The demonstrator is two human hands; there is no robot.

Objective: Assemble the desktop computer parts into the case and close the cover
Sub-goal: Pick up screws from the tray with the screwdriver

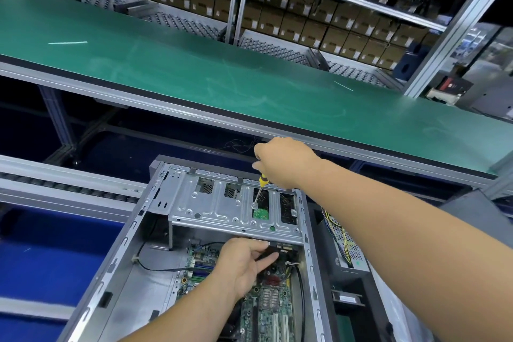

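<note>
An open grey computer case (122, 253) lies in front of me with a green motherboard (266, 305) inside. A silver drive cage (219, 208) spans its far end. My right hand (283, 161) grips a yellow-handled screwdriver (260, 189) whose tip stands on a screw in the cage's top. A green board of a drive shows through a cage slot beside the tip. My left hand (244, 264) reaches under the cage's front edge, with thumb and fingers around a black part (273, 251) there. What lies deeper under the cage is hidden.
A green conveyor belt (194, 72) runs across behind the case. A power supply (347, 247) with yellow wires sits just right of the case. A roller track (55, 189) runs at the left over blue bins. Racks of cardboard boxes (319, 22) stand beyond the belt.
</note>
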